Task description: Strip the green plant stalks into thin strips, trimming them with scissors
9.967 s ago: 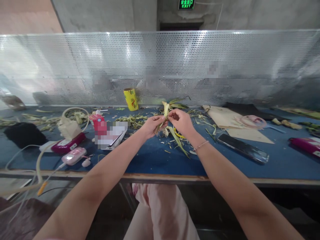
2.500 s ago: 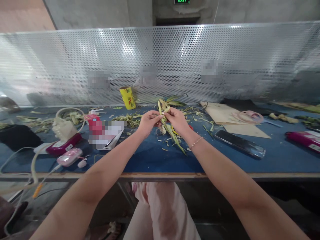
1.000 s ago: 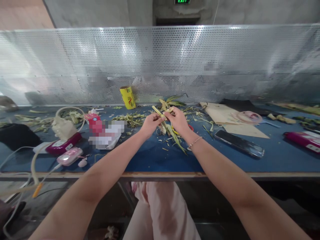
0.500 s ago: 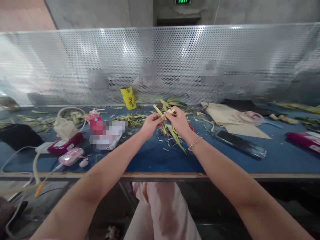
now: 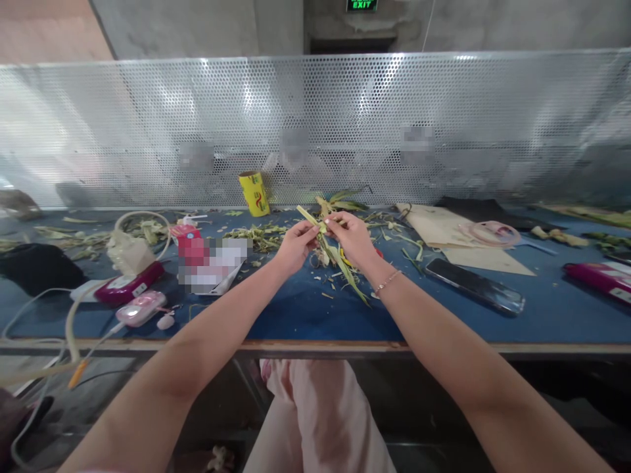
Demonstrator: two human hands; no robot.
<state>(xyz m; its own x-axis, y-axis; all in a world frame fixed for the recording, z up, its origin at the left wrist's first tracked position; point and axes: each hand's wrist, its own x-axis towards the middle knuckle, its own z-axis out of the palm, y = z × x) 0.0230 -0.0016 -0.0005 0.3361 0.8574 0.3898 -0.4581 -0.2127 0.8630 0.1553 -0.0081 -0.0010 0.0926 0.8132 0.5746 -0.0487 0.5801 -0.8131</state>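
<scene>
The left hand (image 5: pixel 296 247), right hand (image 5: pixel 352 239) and both forearms (image 5: pixel 221 322) are bare. A thin, pale bracelet (image 5: pixel 387 282) of small links circles the right wrist. The trousers (image 5: pixel 328 407) are loose, softly creased and pale pinkish cream, with a deeper pink patch (image 5: pixel 265 371) at their far left edge.

The left arm (image 5: pixel 197 351) and the right arm (image 5: pixel 463 348) are both bared, stretched forward and angled inward, with the elbows held wide and the wrists (image 5: pixel 280 264) nearly straight. The left hand (image 5: pixel 297 243) is held with the thumb extended inward and the fingers curled beneath it. The right hand (image 5: pixel 349 235) is held close by, thumb and forefinger drawn into a pinch, and the two sets of fingertips are pointed toward each other.
</scene>
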